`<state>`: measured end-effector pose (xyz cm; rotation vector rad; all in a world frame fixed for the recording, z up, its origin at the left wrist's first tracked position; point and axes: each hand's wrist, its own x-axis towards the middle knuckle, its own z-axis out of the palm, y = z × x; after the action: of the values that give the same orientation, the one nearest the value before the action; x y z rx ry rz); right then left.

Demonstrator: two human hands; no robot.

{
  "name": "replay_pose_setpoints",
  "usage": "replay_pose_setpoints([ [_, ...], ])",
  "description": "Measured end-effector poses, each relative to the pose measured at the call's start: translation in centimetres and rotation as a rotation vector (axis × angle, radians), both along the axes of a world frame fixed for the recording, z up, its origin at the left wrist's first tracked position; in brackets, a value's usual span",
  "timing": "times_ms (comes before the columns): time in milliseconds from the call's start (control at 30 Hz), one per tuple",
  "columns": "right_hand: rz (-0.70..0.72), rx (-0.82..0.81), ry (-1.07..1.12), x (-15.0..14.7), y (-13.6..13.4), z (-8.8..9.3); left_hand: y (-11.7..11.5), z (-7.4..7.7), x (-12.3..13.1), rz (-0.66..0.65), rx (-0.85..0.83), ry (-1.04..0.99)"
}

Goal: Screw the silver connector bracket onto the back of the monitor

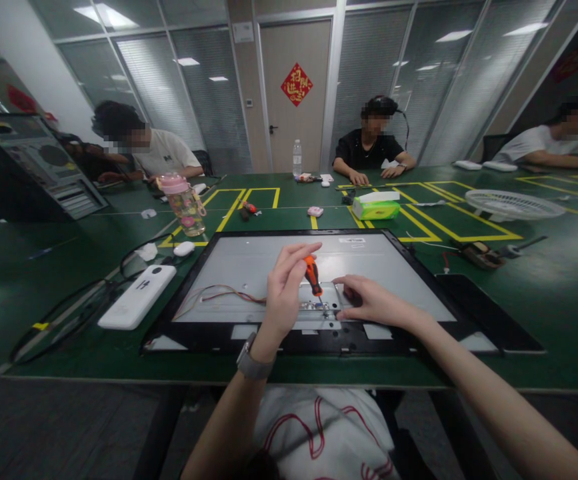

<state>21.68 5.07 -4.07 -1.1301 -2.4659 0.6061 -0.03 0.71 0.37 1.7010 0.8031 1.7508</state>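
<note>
A flat display panel [393, 267] with a grey metal back and black frame lies on the table before me. My left hand [286, 287] is closed around the orange and black handle of a screwdriver [313, 275]. Its shaft points down at a small circuit board [313, 306] near the panel's lower middle. My right hand [369, 300] rests beside the tip, thumb and fingers apart, fingertips touching the metal by the board. What lies under its palm is hard to make out. Thin coloured wires [229, 289] run left from the board.
Left of the panel are a white power bank [137, 297], a black cable [63, 333] and a pink-lidded bottle [183, 207]. A dark flat slab [489, 313] lies right. Beyond are a green tissue pack [376, 207], a white round grille [513, 203] and several people seated.
</note>
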Motion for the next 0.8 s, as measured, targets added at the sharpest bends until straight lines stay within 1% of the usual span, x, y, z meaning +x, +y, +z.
replay_pose_setpoints([
  [67,-0.002,0.001,-0.014,-0.03,-0.06,0.10,0.01,-0.02,-0.01,-0.040,-0.017,-0.007],
  [100,-0.001,0.002,-0.020,-0.03,-0.07,0.12,0.01,-0.01,0.00,-0.034,-0.019,-0.003],
  [267,0.004,0.006,-0.008,0.06,0.05,-0.09,-0.12,0.21,0.12,0.087,0.035,0.026],
  [433,0.003,0.004,-0.007,0.07,0.07,-0.15,-0.09,0.16,0.13,0.061,0.017,0.044],
  [600,-0.005,0.000,0.008,0.11,0.03,-0.07,-0.20,0.22,0.10,0.134,0.017,0.048],
  [700,0.002,0.001,0.002,0.11,0.04,-0.10,-0.26,0.32,0.04,0.103,0.007,0.054],
  [800,0.002,-0.001,0.004,0.09,0.03,-0.10,-0.17,0.25,0.03,0.036,-0.014,0.020],
])
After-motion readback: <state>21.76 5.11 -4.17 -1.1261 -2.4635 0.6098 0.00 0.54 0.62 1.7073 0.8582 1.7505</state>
